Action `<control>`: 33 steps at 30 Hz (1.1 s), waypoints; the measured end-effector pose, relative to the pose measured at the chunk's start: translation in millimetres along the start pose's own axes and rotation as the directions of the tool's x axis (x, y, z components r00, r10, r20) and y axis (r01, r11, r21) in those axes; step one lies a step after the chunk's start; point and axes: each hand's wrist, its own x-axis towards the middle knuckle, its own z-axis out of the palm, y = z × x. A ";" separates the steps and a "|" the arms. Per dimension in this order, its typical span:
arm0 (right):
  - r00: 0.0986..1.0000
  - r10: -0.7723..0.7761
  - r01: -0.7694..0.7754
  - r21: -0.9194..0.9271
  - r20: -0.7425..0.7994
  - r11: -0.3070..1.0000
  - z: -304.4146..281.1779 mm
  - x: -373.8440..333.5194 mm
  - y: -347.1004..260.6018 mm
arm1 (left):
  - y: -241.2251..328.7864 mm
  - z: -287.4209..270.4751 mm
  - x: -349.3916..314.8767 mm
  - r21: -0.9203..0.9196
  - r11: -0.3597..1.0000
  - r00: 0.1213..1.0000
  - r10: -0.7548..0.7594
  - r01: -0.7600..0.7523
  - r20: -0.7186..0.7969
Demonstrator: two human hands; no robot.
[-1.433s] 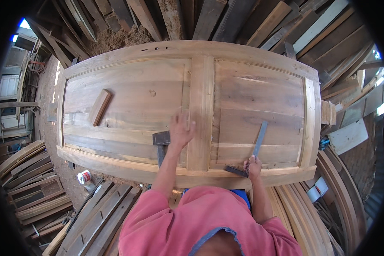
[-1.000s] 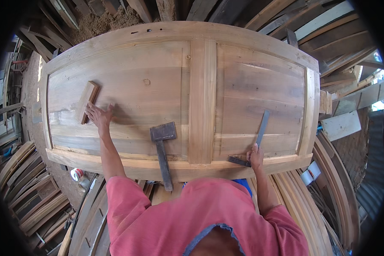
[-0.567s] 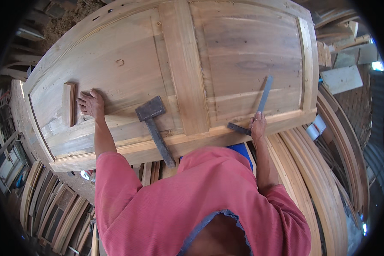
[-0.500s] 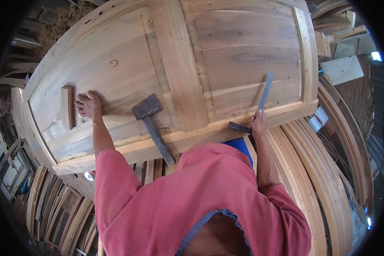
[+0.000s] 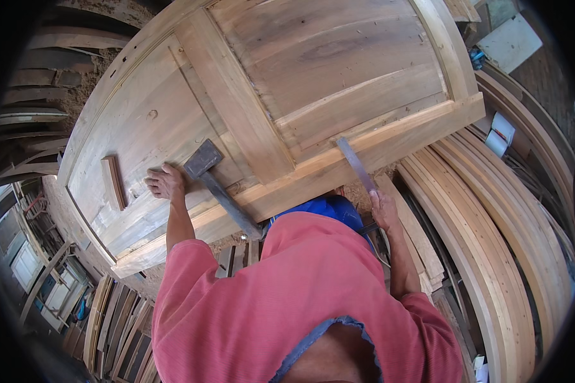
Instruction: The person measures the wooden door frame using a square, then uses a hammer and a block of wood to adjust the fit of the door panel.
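Note:
A panelled wooden door point(image 5: 230, 102) lies in front of me. My left hand point(image 5: 166, 183) rests on its left panel, fingers apart and holding nothing. Just left of that hand lies a small stack of thin wood strips point(image 5: 113, 183). To its right, a mallet point(image 5: 204, 158) with a dark head lies across the panel, its handle reaching past the door's near edge. At the near right edge, my right hand point(image 5: 383, 209) is closed around a try square point(image 5: 355, 163), whose metal blade tilts up and left over the edge rail. The square's dark stock is mostly hidden by the hand.
Long curved-looking boards point(image 5: 473, 255) are stacked at the right. More timber pieces point(image 5: 118, 325) stand at the lower left, and others lie at the far left. A white container point(image 5: 499, 134) sits beyond the door's right end. Blue cloth point(image 5: 329, 209) shows at my lap.
My right hand has drawn the try square down toward me, and its blade now leans left instead of right. My left hand stays on the panel, nearer the mallet. The view has turned.

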 end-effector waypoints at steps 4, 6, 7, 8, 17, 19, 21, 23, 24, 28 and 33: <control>0.999 0.031 -0.031 0.010 0.024 0.999 11.0 -10.8 -12.4 | 5.0 -3.9 3.4 0.011 1.000 1.000 -0.024 0.024 -0.001; 1.000 0.026 -0.026 0.038 -0.012 0.999 23.1 -11.5 -5.7 | 4.2 -6.1 3.1 0.023 1.000 1.000 -0.011 0.011 0.003; 1.000 0.023 -0.023 0.040 -0.012 0.999 22.1 -10.2 -12.0 | 5.7 -5.5 4.5 0.023 1.000 1.000 -0.005 0.005 0.000; 1.000 0.021 -0.020 0.044 -0.013 0.999 21.2 -10.0 -19.1 | 5.7 -5.4 4.4 0.024 1.000 1.000 -0.011 0.011 0.001; 0.993 0.119 -0.117 0.083 -0.016 0.990 31.7 -12.8 -60.1 | 6.5 -9.1 -3.0 0.019 1.000 1.000 -0.021 0.021 0.018; 0.989 0.144 -0.141 0.092 -0.023 0.986 37.3 -14.7 -60.9 | 9.2 -11.5 -5.3 0.023 1.000 1.000 -0.016 0.016 0.022; 0.984 0.177 -0.174 0.085 -0.032 0.981 39.3 -16.5 -64.7 | 13.2 -15.4 -7.6 0.030 0.999 1.000 -0.013 0.012 0.029; 0.983 0.175 -0.171 0.087 -0.047 0.981 40.4 -17.0 -66.8 | 9.4 -12.5 -5.4 0.034 0.999 1.000 -0.006 0.005 0.020; 0.983 0.175 -0.170 0.088 -0.055 0.982 40.5 -17.4 -67.1 | 8.3 -10.8 -4.3 0.036 0.999 1.000 -0.003 0.002 0.016; 0.987 0.147 -0.137 0.133 -0.070 0.982 45.0 -17.8 -61.8 | 1.4 -1.1 0.5 0.040 0.999 1.000 0.014 -0.014 -0.022; 0.975 0.161 -0.091 0.382 -0.154 0.920 28.8 -14.4 -36.9 | 7.0 -18.3 3.5 0.006 1.000 0.999 -0.022 0.021 0.045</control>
